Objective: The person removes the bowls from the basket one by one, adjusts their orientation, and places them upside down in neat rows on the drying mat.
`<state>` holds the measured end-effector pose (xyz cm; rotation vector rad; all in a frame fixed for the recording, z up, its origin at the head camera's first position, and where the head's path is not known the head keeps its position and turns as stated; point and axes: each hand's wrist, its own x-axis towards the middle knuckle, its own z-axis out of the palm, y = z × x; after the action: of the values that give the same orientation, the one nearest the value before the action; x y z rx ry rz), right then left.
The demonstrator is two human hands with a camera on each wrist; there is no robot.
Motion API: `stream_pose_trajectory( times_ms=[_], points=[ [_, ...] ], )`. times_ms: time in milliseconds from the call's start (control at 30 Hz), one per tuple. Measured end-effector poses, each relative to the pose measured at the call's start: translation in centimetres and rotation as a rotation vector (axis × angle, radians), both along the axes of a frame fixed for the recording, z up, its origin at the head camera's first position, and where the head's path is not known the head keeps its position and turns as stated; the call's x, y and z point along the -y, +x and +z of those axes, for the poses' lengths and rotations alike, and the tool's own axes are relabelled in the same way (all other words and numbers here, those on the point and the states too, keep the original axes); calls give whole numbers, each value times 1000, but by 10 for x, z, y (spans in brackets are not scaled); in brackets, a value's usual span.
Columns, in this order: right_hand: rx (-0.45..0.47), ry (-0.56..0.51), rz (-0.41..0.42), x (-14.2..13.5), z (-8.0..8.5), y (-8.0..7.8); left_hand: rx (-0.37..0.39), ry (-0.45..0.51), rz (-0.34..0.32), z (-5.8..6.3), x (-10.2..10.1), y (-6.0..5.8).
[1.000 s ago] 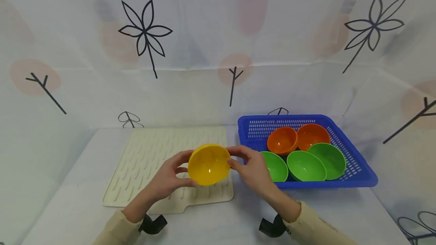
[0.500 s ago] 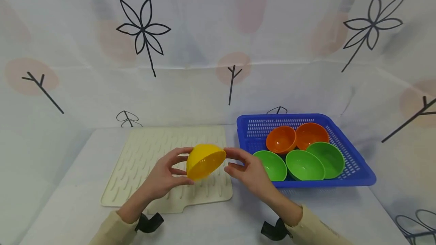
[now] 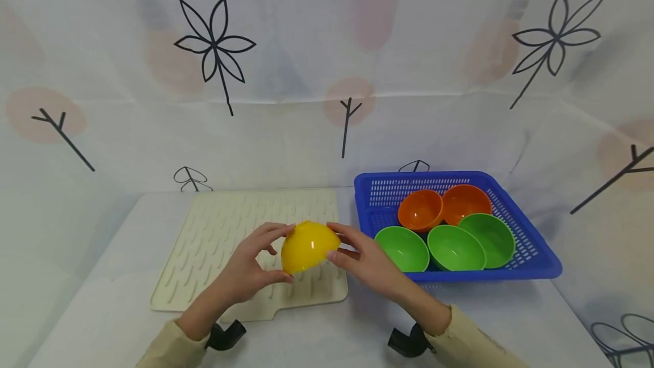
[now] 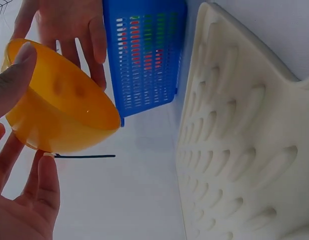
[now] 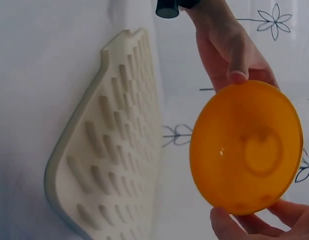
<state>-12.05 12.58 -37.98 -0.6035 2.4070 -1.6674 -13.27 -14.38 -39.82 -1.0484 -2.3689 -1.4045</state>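
A yellow bowl (image 3: 309,247) is held up over the front right part of the cream ridged mat (image 3: 204,266). It is tilted, its rounded outside toward the head camera and its opening facing down. My left hand (image 3: 250,268) grips its left side, thumb low and fingers up at the top. My right hand (image 3: 370,263) pinches the right edge between thumb and fingers. In the right wrist view the inside of the bowl (image 5: 234,135) shows, with nothing in it. The left wrist view shows fingers of both hands around the bowl (image 4: 64,115).
At the right stands a blue perforated basket (image 3: 531,231). Two orange bowls (image 3: 420,210) lie at its back, and three green bowls (image 3: 456,249) in front. White cloth (image 3: 357,328) covers the table, and a patterned cloth (image 3: 286,141) hangs behind.
Both hands have turned the yellow bowl over, so its outside now faces the head camera. The right thumb, apart from the bowl half a second ago, now touches it.
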Motion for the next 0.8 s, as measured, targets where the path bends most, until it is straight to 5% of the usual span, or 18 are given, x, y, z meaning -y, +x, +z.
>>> stream_pose_trajectory(
  times_ms=[233, 567, 800],
  points=[
    [67, -34, 57, 3, -1, -5, -30, 29, -46, 1, -2, 1],
    [71, -115, 132, 4, -1, -6, 179, 25, -99, -1, -3, -1],
    [30, -137, 168, 6, -3, -7, 239, 45, -151, -5, -2, -3]
  ],
)
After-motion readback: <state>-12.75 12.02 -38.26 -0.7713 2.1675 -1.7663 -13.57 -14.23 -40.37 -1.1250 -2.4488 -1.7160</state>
